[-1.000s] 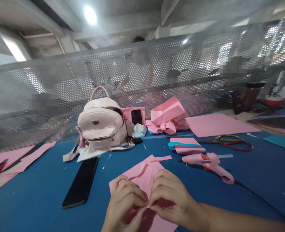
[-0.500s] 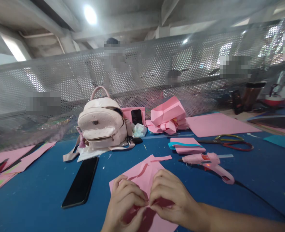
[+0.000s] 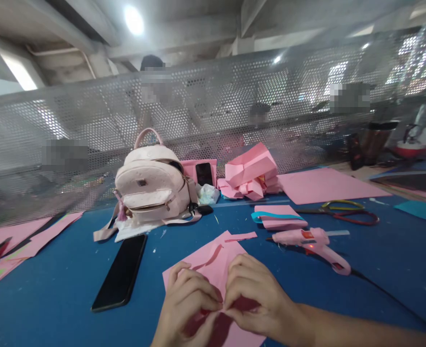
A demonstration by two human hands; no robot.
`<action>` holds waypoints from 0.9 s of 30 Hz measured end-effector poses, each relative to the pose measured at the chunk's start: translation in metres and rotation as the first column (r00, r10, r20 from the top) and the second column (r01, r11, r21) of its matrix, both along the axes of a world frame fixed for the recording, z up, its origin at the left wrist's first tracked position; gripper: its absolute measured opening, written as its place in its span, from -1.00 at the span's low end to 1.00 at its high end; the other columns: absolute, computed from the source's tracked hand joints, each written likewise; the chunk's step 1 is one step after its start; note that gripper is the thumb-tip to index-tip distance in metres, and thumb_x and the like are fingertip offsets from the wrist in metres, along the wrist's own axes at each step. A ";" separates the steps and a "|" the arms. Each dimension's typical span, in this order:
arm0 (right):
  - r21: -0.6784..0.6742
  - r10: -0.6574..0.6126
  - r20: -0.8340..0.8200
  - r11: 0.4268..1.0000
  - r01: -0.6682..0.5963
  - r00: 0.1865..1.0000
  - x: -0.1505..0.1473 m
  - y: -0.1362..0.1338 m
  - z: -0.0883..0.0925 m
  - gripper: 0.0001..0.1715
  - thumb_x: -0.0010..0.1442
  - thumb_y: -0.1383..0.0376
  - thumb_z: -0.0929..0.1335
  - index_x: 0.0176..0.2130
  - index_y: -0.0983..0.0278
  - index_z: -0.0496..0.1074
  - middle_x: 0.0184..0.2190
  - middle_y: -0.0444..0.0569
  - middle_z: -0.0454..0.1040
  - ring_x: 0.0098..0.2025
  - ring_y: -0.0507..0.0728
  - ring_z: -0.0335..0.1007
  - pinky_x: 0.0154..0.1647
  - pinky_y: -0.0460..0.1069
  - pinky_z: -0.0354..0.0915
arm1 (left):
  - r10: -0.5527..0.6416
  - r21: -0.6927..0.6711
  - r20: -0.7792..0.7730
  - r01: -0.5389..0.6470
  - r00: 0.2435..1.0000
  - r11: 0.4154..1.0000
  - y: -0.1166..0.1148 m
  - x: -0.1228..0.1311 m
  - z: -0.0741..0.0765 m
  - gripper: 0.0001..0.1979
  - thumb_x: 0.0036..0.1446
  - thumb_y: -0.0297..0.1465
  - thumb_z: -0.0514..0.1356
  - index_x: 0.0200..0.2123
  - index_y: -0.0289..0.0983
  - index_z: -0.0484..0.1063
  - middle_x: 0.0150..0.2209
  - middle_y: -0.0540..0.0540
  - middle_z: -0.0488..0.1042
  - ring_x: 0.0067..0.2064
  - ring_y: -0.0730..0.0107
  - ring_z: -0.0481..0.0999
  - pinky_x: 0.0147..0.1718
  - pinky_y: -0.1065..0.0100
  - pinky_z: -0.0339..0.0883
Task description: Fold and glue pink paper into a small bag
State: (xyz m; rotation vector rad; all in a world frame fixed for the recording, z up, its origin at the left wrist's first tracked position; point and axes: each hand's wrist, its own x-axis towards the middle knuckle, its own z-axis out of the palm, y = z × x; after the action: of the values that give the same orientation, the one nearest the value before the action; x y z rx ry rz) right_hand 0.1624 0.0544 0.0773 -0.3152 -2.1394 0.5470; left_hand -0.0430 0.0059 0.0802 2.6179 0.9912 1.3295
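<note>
A sheet of pink paper (image 3: 213,258) lies on the blue table below my hands. My left hand (image 3: 189,303) is closed in a pinch, thumb against forefinger. Opposite it, my right hand (image 3: 252,294) pinches the same way, and the fingertips of both hands nearly meet over the sheet. A bit of pink paper shows between them, its shape mostly hidden by my fingers. One narrow pink paper strip (image 3: 240,236) rests across the sheet's far corner. Right of my right hand lies a pink glue gun (image 3: 310,239) with its red light on and a clear glue stick in its back.
A black phone (image 3: 120,274) lies left of my hands. Behind stand a pale pink backpack (image 3: 147,185) and crumpled pink paper (image 3: 251,171). Scissors (image 3: 346,212) lie at the right, past a folded pink paper piece (image 3: 283,221). A perforated metal screen (image 3: 213,115) runs along the back; people are beyond it.
My hands stay in nearly the same pinch, with only a slight shift of the fingers. Beyond the screen, a person has moved a little to the left.
</note>
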 end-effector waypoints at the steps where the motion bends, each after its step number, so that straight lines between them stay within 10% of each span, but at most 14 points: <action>1: -0.003 0.001 0.005 1.000 -0.001 1.000 0.000 0.000 0.001 -0.87 0.31 0.26 0.36 -0.31 0.23 0.43 -0.40 -0.12 0.47 -0.27 0.09 0.32 -0.21 0.02 0.23 | 0.000 0.002 -0.008 0.000 1.000 1.000 0.000 -0.001 0.000 -0.77 0.08 -0.63 0.23 -0.29 -0.19 0.37 -0.35 0.07 0.58 -0.30 0.37 0.53 0.05 0.13 0.09; 27: -0.110 -0.075 -0.015 0.991 0.073 0.997 0.004 0.005 0.005 -0.60 0.39 0.04 0.28 -0.34 0.24 0.47 -0.43 -0.10 0.48 -0.30 0.09 0.34 -0.21 0.04 0.25 | 0.047 -0.001 0.046 -0.047 0.998 0.999 -0.002 -0.007 0.004 -0.78 0.08 -0.64 0.20 -0.32 -0.19 0.36 -0.37 0.06 0.56 -0.34 0.37 0.56 -0.04 0.14 0.21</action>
State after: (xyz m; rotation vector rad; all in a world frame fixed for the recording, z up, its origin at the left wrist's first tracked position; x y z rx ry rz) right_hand 0.1660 0.0596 0.0827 -0.4471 -2.0740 0.6233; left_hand -0.0499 0.0042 0.0840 2.5668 1.0529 1.3936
